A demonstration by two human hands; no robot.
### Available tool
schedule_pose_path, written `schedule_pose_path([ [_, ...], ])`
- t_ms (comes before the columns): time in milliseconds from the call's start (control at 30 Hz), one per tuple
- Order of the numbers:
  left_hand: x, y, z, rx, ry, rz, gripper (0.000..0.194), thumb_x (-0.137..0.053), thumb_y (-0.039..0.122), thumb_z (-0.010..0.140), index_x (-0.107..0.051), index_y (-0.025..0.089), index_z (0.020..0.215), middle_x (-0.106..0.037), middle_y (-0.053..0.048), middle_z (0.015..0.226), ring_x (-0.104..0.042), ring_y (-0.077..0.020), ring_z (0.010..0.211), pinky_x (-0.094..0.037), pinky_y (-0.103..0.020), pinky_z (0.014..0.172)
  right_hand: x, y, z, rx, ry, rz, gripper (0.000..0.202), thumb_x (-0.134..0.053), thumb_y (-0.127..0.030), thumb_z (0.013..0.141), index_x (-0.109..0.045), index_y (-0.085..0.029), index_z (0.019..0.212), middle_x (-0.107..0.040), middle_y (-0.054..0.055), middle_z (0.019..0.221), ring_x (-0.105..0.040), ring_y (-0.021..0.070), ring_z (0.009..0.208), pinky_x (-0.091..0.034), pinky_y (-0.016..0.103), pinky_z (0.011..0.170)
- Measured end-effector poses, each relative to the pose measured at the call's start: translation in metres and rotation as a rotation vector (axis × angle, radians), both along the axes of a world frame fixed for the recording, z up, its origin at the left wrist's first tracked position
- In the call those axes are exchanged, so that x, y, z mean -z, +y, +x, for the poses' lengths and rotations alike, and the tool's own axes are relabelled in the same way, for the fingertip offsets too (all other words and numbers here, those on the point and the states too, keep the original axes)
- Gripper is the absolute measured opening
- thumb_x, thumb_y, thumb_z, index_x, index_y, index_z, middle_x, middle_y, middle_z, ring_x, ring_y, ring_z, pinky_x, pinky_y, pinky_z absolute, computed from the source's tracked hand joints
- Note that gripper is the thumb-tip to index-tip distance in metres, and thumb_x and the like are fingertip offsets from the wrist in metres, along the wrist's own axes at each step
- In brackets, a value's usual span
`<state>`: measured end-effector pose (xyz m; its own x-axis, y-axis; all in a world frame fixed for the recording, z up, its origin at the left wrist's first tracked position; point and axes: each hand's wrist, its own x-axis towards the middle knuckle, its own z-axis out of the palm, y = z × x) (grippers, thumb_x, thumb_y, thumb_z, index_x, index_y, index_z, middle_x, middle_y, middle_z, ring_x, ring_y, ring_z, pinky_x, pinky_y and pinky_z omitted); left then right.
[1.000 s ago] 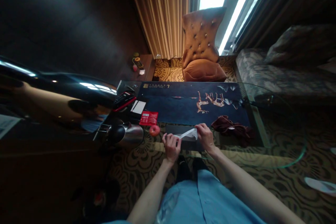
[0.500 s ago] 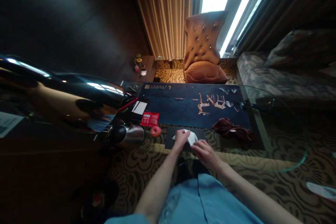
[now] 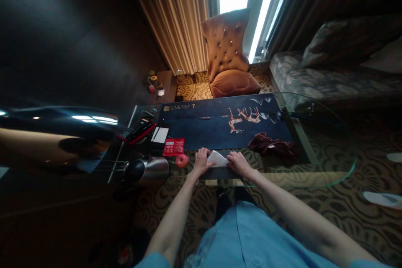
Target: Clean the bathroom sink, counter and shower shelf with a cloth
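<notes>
A folded white sheet, perhaps paper or a napkin, rises to a point over the dark mat at the near edge of the glass table. My left hand grips its left side, thumb pressed on the sheet. On the right corner, the fingers of my right hand are closed. Just left of my left hand sits a red apple, with a red packet behind it. A crumpled dark brown cloth lies to the right of my right hand.
A metal kettle stands left of the apple. Behind it are a notepad with a pen and a red-black telephone-like device. A dark blue desk mat covers the glass table. An orange chair stands beyond.
My hands have moved apart to opposite sides of the white sheet, which now lies lower and wider over the dark mat. The camera view has shifted.
</notes>
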<state>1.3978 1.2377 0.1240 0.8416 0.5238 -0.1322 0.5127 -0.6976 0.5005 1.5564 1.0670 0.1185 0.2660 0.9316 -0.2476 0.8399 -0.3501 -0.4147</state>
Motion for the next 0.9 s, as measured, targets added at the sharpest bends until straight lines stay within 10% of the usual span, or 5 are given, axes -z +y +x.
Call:
schedule_pose_path([
  [133,0.002,0.011,0.001,0.104,0.08,-0.079,0.064,-0.085,0.039,0.072,-0.055,0.021,0.125,-0.062,-0.006,0.118,-0.051,-0.0245,0.11,-0.037,-0.036,0.091,-0.004,-0.002,0.006,-0.042,0.053,-0.015,0.028,-0.07,-0.043,0.089,-0.067,-0.022,0.105,-0.063,0.005,0.11,-0.054,0.0214,0.106,-0.03,0.031,0.081],
  [433,-0.007,0.003,0.01,0.314,0.165,0.036,0.012,-0.069,0.024,0.085,-0.065,0.019,0.095,-0.07,-0.007,0.108,-0.053,-0.0257,0.113,-0.027,-0.044,0.103,-0.012,-0.005,0.014,-0.106,0.133,0.024,0.045,-0.074,-0.061,0.081,-0.07,-0.023,0.105,-0.066,0.003,0.103,-0.059,0.0202,0.099,-0.029,0.028,0.073],
  [700,-0.009,-0.013,0.004,0.412,0.146,0.29,0.018,-0.048,0.017,0.094,-0.066,0.019,0.095,-0.071,-0.007,0.102,-0.06,-0.0255,0.106,-0.031,-0.046,0.105,0.011,0.002,-0.008,-0.053,-0.055,0.091,0.021,-0.046,-0.017,0.099,-0.066,-0.012,0.106,-0.066,0.013,0.105,-0.059,0.0221,0.096,-0.036,0.037,0.087],
  [900,0.017,0.002,-0.012,0.392,0.17,0.461,0.041,-0.031,0.009,0.093,-0.07,0.019,0.093,-0.073,-0.01,0.094,-0.067,-0.0284,0.098,-0.041,-0.049,0.098,0.03,-0.008,-0.002,-0.078,-0.091,0.172,0.025,-0.047,-0.034,0.101,-0.062,-0.017,0.112,-0.064,0.009,0.112,-0.056,0.0201,0.099,-0.039,0.035,0.088],
])
